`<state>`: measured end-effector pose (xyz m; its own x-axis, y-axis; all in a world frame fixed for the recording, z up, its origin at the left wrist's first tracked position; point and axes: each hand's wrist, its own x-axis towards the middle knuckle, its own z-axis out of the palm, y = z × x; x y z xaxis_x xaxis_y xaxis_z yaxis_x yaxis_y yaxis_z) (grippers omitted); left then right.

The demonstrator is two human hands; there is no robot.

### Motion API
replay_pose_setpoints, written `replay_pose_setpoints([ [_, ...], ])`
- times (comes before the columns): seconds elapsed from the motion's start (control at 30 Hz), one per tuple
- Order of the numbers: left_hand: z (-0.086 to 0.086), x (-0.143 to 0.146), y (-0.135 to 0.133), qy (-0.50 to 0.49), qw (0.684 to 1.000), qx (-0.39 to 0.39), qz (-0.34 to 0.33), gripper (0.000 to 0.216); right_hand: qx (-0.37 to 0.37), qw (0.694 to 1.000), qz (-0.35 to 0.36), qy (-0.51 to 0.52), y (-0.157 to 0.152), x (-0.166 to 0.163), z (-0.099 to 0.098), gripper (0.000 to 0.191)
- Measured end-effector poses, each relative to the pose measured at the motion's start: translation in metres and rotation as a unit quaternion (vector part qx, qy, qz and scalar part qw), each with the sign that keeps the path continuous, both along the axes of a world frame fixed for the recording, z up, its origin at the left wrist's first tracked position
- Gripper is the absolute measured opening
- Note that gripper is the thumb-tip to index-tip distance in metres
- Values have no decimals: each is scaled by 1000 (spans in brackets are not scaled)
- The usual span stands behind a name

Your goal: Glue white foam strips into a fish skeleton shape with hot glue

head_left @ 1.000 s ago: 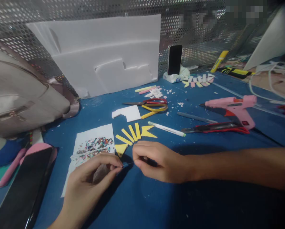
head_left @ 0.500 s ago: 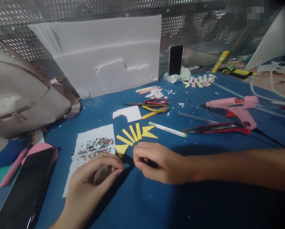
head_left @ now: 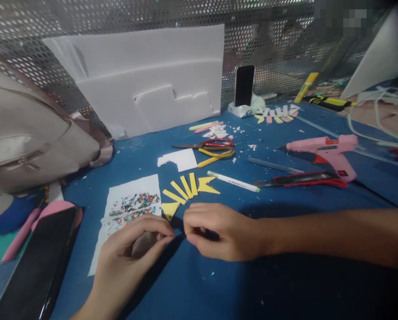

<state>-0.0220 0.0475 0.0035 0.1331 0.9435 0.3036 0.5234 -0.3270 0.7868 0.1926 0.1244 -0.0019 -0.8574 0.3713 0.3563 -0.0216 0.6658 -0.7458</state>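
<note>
My left hand [head_left: 135, 249] is closed in a pinch, thumb against forefinger, over the lower right of a white paper sheet [head_left: 117, 195] with shiny multicoloured flakes [head_left: 135, 204]. Facing it, my right hand [head_left: 219, 231] also pinches, its fingertips a short gap away. Whatever is between the fingertips is too small to make out. Just beyond the hands, yellow cut strips [head_left: 181, 189] lie fanned out, between a yellow triangular piece [head_left: 170, 210] and a notched yellow piece [head_left: 207, 185]. A tiny blue glint [head_left: 212, 273] shows on the blue table below my right hand.
Scissors [head_left: 215, 146], a white cut piece [head_left: 182, 160], a white pen [head_left: 234, 181], a cutter knife [head_left: 302, 179] and a pink glue gun [head_left: 328, 151] lie beyond. A phone [head_left: 35, 262] and a bag [head_left: 35, 133] are left; another phone [head_left: 244, 86] stands upright behind.
My right hand has shifted slightly left, closer to the left one. The thin strand seen between the fingertips no longer shows clearly. A blue glint now shows on the table.
</note>
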Motion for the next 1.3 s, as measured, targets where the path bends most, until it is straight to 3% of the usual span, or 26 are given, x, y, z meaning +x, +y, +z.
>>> replay_pose_setpoints([
  [0.57, 2, 0, -1, 33, 997, 31, -63, 13, 13, 1000, 5, -22, -1, -1, 2, 7],
  [0.87, 8, 6, -5, 124, 975, 134, -130, 9, 46, 998, 35, -2, -1, -2, 0, 5],
  [1.13, 2, 2, -10, 111, 974, 139, -140, 4, 63, 997, 50, 2, -2, -3, -1, 5],
  [1.3, 4, 6, -16, 156, 964, 138, -166, 4, 44, 998, -22, 40, -1, -1, 1, 7],
])
